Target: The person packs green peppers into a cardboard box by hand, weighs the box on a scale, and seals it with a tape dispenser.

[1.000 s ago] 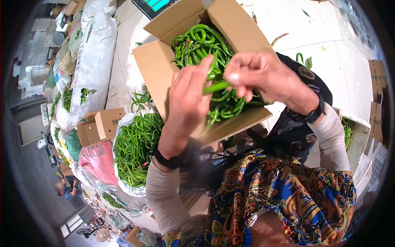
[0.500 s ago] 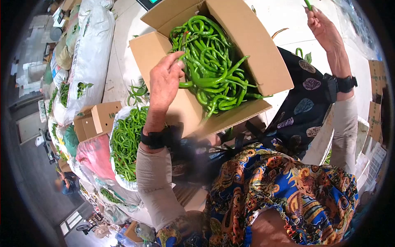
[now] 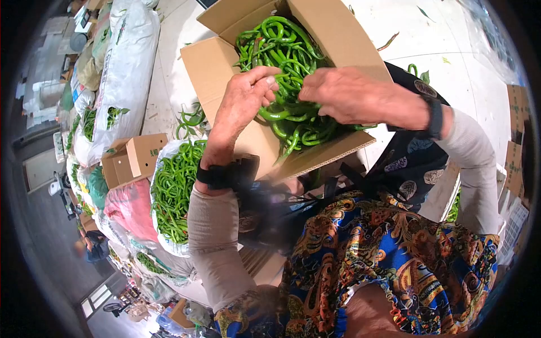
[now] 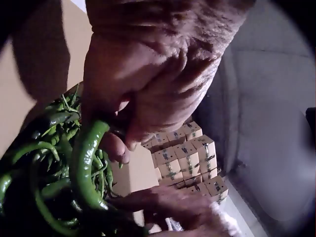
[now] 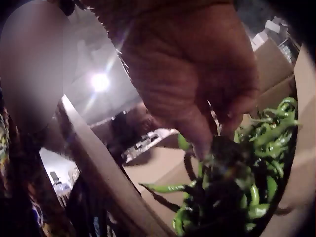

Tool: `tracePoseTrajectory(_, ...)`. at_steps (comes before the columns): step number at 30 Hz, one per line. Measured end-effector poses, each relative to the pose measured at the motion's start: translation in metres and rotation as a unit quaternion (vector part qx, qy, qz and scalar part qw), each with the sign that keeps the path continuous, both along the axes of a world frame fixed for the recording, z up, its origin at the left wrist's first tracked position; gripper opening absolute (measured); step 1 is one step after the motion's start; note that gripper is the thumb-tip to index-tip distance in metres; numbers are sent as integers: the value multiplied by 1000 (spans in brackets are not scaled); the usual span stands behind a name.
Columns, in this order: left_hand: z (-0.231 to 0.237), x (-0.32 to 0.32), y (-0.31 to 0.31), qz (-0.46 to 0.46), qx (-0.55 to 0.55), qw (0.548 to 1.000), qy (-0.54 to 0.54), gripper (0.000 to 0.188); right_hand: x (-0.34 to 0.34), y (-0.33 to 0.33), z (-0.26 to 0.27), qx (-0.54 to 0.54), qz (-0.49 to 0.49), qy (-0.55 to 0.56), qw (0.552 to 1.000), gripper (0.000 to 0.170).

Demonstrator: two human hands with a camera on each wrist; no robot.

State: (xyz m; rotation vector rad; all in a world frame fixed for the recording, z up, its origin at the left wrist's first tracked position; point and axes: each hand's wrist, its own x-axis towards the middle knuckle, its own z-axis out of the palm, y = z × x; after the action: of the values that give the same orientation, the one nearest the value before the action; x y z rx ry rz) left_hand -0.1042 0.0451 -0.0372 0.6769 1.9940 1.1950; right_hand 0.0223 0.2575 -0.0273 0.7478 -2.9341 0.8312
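Green chili peppers (image 3: 282, 48) fill an open cardboard box (image 3: 211, 73). Over the box's left side is my left hand (image 3: 239, 104), its thumb and fingertips pinching the end of a curved green chili pepper (image 4: 86, 165), as the left wrist view shows. My right hand (image 3: 358, 96) reaches in from the right, fingers bent down at the peppers. In the right wrist view, thumb and fingertips (image 5: 200, 148) point into a dark part of the pile, and I cannot tell whether they grip a pepper.
A white sack (image 3: 173, 219) full of green peppers stands left of the box, beside a small carton (image 3: 143, 158) and a pink sack (image 3: 132, 208). Long white sacks (image 3: 132, 73) lie farther left. Loose peppers (image 3: 191, 119) are on the floor. Stacked cartons (image 4: 182, 160) show in the left wrist view.
Half a second ago the right hand was out at the upper right with a green pepper; now it is back over the box. The left hand has moved a little to the right.
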Motion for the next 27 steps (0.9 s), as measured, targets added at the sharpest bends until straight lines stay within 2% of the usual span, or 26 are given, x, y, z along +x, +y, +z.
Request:
tracePoseTrajectory(2,8,1,-3,-28,-5,1000,-2,34,-7,-13,-5,88,30,-121,988,32)
tracePoseTrajectory(3,13,2,-7,-25,-4,1000,-3,34,-8,-13,0,90,33,-122,988,32)
tracePoseTrajectory(5,19,3,-16,0,13,999,-33,31,-8,-13,10,65,-11,-254,965,44)
tracePoseTrajectory(6,25,3,-17,4,35,999,4,30,-2,-11,4,55,-8,-164,985,41)
tracePoseTrajectory(7,28,2,-18,5,36,999,2,30,-2,-9,-1,55,-8,-167,984,41)
tracePoseTrajectory(9,37,4,-19,77,113,988,-75,37,-10,-9,0,-58,13,-104,993,33)
tracePoseTrajectory(10,43,11,-19,80,112,987,-80,37,-11,1,7,-142,14,-158,977,27)
tracePoseTrajectory(11,59,21,-11,115,223,964,-88,41,-12,0,39,-182,-54,-271,944,25)
tracePoseTrajectory(12,67,25,-7,146,331,928,-91,46,-14,2,32,-274,-59,-263,923,26)
tracePoseTrajectory(13,66,24,-9,146,333,927,-89,46,-16,6,26,-362,-65,-250,896,26)
tracePoseTrajectory(15,62,16,-17,131,417,883,-169,51,-17,8,42,-336,-79,-263,901,28)
tracePoseTrajectory(17,61,1,-27,144,413,888,-139,46,-17,9,48,-295,-137,-259,909,27)
tracePoseTrajectory(19,67,-5,-39,234,417,876,59,44,-15,23,42,-295,-112,-296,902,26)
tracePoseTrajectory(20,75,-5,-39,277,366,872,171,39,-13,28,43,-296,-105,-322,893,27)
tracePoseTrajectory(21,80,-2,-38,280,361,871,180,39,-14,28,48,-297,-95,-347,884,27)
tracePoseTrajectory(23,86,13,-26,237,276,889,279,38,-10,25,69,-295,-66,-351,886,27)
tracePoseTrajectory(24,91,24,-18,191,192,921,280,37,-8,22,73,-319,-54,-343,882,27)
tracePoseTrajectory(25,78,25,-16,91,156,927,329,35,-5,19,76,-342,-45,-338,876,26)
tracePoseTrajectory(26,71,35,-8,15,131,937,322,32,-3,14,80,-329,-36,-305,893,25)
tracePoseTrajectory(27,79,47,1,-36,69,929,362,26,-2,13,82,-332,-33,-307,891,25)
